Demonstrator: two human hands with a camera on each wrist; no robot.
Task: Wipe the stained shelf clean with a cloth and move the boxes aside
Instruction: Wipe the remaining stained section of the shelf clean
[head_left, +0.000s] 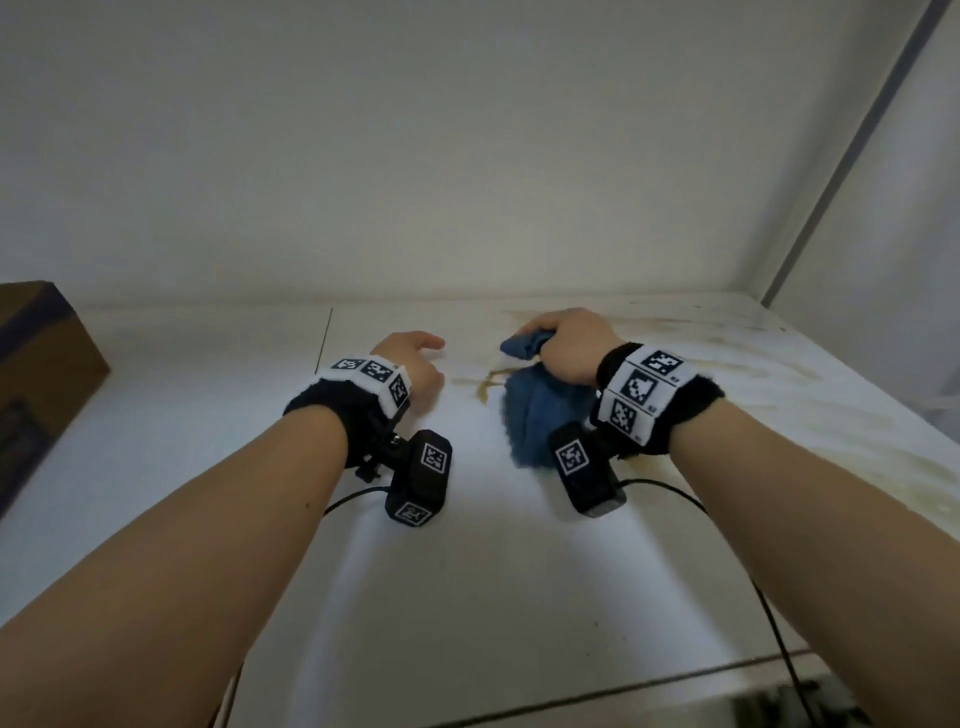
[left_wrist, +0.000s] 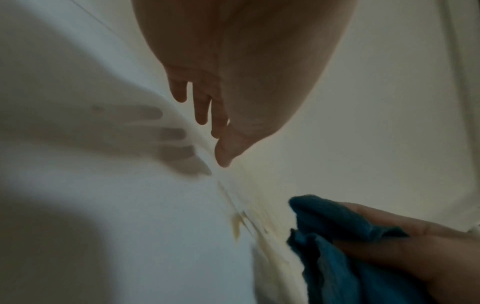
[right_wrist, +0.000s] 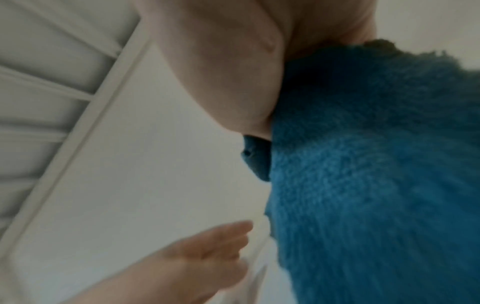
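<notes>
Right hand grips bunched blue cloth on the shelf at a yellow stain. Left hand hovers empty, fingers relaxed. Box sits far left, seemingly aside. Left half looks clean; right side streaked, much wiping left.

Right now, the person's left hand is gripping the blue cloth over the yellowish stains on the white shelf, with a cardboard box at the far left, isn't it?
Not quite: the right hand grips the blue cloth, as the head view shows. The left hand is open and holds nothing. The yellowish stains, white shelf and cardboard box are as you say.
</notes>
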